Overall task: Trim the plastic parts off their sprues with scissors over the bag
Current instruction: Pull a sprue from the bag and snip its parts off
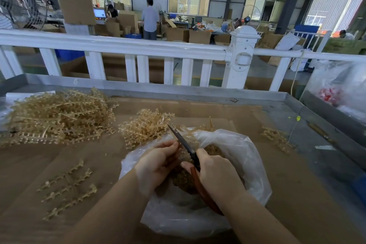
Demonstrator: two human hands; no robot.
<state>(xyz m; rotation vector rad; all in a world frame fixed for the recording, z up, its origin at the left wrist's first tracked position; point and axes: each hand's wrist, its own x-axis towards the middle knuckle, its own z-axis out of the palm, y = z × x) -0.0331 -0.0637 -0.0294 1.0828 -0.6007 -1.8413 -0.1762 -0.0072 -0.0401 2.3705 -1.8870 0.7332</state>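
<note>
The right hand (pixel 215 172) grips the scissors (pixel 190 156); the left hand (pixel 158 160) pinches a sprue (pixel 178 142) over the bag (pixel 247 156) at lower center, so cut parts drop in.

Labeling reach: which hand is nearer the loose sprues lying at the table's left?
Left. The left hand is over the bag's left edge, on the loose sprues' side; the right hand, gripping the scissors, sits farther right.

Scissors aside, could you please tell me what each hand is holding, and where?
The right hand grips the scissors by their reddish handles; the left hand pinches a sprue piece, mostly hidden, over the bag.
</note>
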